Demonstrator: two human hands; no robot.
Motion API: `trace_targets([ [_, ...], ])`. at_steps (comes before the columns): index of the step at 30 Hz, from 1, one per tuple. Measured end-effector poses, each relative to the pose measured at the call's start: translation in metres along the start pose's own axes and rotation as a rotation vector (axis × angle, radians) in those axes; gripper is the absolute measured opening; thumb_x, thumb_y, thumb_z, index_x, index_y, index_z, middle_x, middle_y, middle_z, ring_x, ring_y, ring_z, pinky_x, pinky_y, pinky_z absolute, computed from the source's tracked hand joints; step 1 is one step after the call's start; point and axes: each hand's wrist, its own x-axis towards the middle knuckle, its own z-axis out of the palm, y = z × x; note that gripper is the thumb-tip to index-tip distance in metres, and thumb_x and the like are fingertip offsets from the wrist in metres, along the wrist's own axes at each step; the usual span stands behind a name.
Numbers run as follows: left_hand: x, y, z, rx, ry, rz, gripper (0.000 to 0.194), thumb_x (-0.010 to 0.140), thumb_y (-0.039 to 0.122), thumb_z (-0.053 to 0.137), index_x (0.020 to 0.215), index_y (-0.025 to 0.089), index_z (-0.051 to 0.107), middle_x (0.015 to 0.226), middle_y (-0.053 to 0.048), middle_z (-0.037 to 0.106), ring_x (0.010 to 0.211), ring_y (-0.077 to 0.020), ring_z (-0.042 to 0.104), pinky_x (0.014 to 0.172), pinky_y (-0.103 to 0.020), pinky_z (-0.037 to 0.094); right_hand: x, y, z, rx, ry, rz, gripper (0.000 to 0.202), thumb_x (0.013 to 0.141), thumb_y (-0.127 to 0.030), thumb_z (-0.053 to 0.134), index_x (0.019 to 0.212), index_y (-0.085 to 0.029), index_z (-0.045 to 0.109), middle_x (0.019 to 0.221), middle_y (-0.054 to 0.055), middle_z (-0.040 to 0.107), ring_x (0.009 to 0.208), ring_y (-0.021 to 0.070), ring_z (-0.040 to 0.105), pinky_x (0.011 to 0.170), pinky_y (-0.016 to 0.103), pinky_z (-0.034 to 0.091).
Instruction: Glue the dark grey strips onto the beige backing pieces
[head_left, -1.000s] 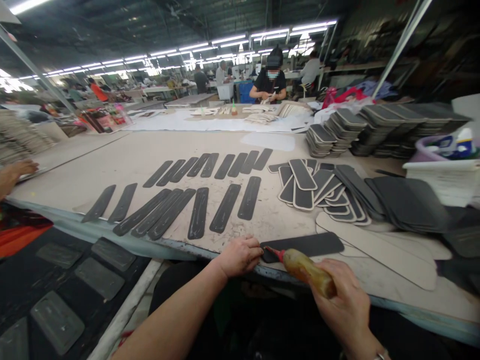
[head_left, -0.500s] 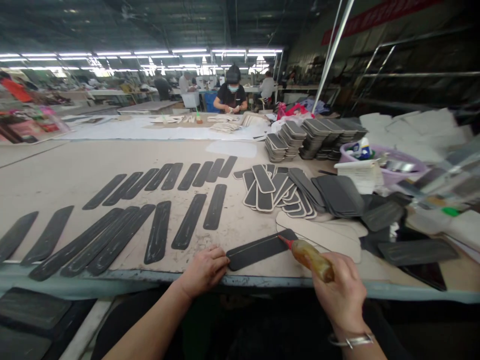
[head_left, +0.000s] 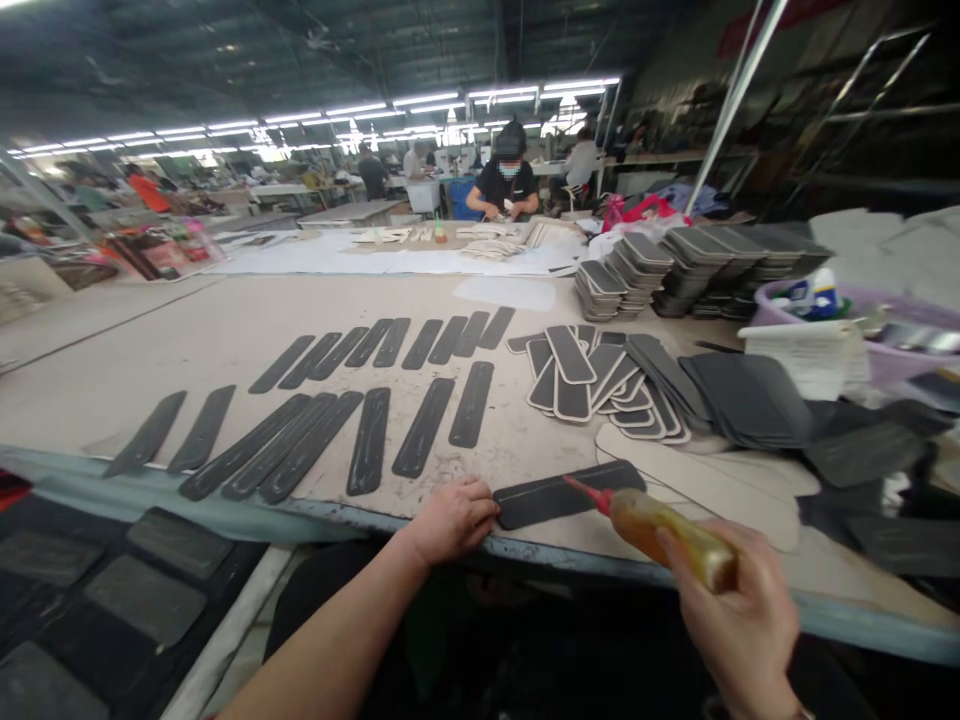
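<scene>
Head view: The right hand [head_left: 739,600] is closing around a squeeze bottle [head_left: 667,535] with amber contents, fingers wrapping its rear part. The bottle is lying tilted in the grip, its red nozzle [head_left: 590,493] pointing left over the black strip [head_left: 562,500]. Whether the nozzle tip is touching the surface cannot be told. The strip is lying flat at the near edge of the table [head_left: 427,290], slanting up toward the right; a thin pale line is running lengthwise along it. The left hand [head_left: 455,518] is resting at the strip's left end with fingers loosely curled; whether it is gripping the edge cannot be told.

Left of the strip, dark strips are lying in a far row [head_left: 390,343] and a near row [head_left: 367,442], the near ones showing glossy streaks. Beyond the strip, a pile of light-edged pieces [head_left: 570,390] is spreading beside dark panels [head_left: 746,400]. A beige panel [head_left: 697,480] is lying just beside the strip's right end. Across the table, a co-worker [head_left: 506,185] is handling pale pieces.
</scene>
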Motion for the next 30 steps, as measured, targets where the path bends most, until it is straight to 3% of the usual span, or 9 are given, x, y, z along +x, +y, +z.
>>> trace_targets([
  [5,0.0,-0.002,0.0,-0.012,-0.019,-0.004,0.02,0.084,0.021,0.045,0.092,0.018,0.063,0.084,-0.005,0.057,0.082,-0.0161,0.05,0.074,-0.026,0.042,-0.011,-0.021,0.017,0.181,-0.198,-0.086,0.021,0.07,-0.028,0.067,0.085,-0.019,0.055,0.082,0.004,0.056,0.078,0.0185,0.053,0.071,0.033,0.044],
  [11,0.002,-0.001,0.0,-0.005,-0.01,0.0,0.02,0.084,0.021,0.044,0.09,0.018,0.063,0.082,-0.004,0.055,0.08,-0.0155,0.05,0.075,-0.027,0.041,-0.014,-0.032,0.033,0.221,-0.255,-0.118,0.021,0.072,-0.027,0.066,0.086,-0.019,0.054,0.082,0.005,0.055,0.08,0.0185,0.052,0.07,0.032,0.045],
  [20,0.002,-0.001,0.0,-0.01,-0.023,-0.013,0.017,0.082,0.02,0.047,0.087,0.018,0.062,0.082,-0.004,0.056,0.081,-0.0167,0.049,0.072,-0.027,0.04,-0.016,-0.034,0.014,0.217,-0.362,-0.112,0.011,0.077,-0.028,0.059,0.084,-0.02,0.053,0.079,0.004,0.054,0.074,0.0171,0.053,0.065,0.03,0.045],
  [24,0.003,-0.002,0.0,-0.049,-0.022,0.006,0.016,0.081,0.018,0.047,0.087,0.017,0.062,0.082,-0.004,0.056,0.08,-0.0161,0.049,0.073,-0.027,0.04,-0.014,-0.021,0.003,0.172,-0.313,-0.11,0.011,0.076,-0.025,0.06,0.084,-0.02,0.054,0.08,0.004,0.055,0.075,0.0169,0.053,0.067,0.03,0.045],
  [30,0.005,-0.002,0.001,-0.039,-0.026,0.002,0.016,0.084,0.018,0.045,0.082,0.017,0.061,0.08,-0.003,0.055,0.078,-0.0156,0.048,0.073,-0.028,0.039,-0.008,0.017,-0.014,-0.071,-0.151,-0.072,0.016,0.073,-0.027,0.061,0.087,-0.019,0.057,0.084,0.005,0.057,0.079,0.0187,0.055,0.071,0.031,0.046],
])
